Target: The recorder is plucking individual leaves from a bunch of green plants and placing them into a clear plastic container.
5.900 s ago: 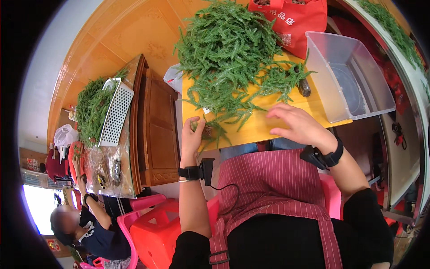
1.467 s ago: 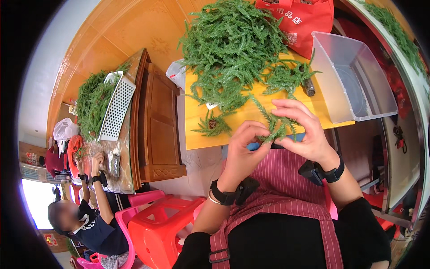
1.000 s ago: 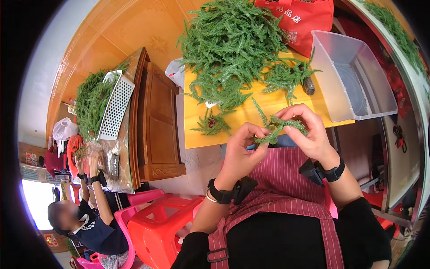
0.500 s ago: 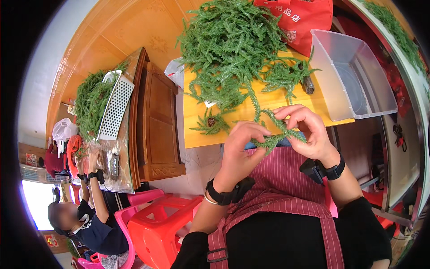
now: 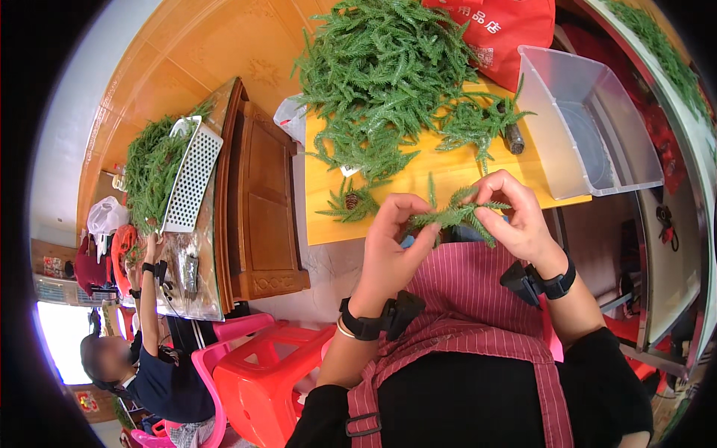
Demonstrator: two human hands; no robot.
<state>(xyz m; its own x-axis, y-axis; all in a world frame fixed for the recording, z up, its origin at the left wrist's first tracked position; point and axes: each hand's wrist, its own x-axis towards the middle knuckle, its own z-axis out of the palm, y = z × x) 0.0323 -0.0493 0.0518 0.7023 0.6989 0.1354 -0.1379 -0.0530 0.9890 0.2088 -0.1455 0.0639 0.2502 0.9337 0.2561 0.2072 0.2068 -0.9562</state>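
Note:
Over the near edge of the yellow table (image 5: 328, 233), both my hands hold one green artificial pine sprig (image 5: 454, 216) with several needled branches. My left hand (image 5: 392, 243) pinches its left end between thumb and fingers. At the other side, my right hand (image 5: 519, 220) grips the sprig's branches with thumb and forefinger. Left of my hands lies a finished-looking pine sprig with a brown pine cone (image 5: 351, 201) at its middle. Behind them rises a large heap of green pine sprigs (image 5: 385, 75), with a looser cluster (image 5: 478, 127) at its right beside a dark cylinder (image 5: 514, 140).
A clear plastic bin (image 5: 579, 127) stands at the table's right, and a red bag (image 5: 500, 37) behind it. A red stool (image 5: 261, 381) is at my left. Farther left, a co-worker (image 5: 160, 373) reaches to a table with a white perforated basket (image 5: 193, 175) and more greenery.
The sprig in my hands has turned, its branches now spreading more sideways. My left hand has shifted slightly up and opened wider around its end. The co-worker's arm has reached farther up.

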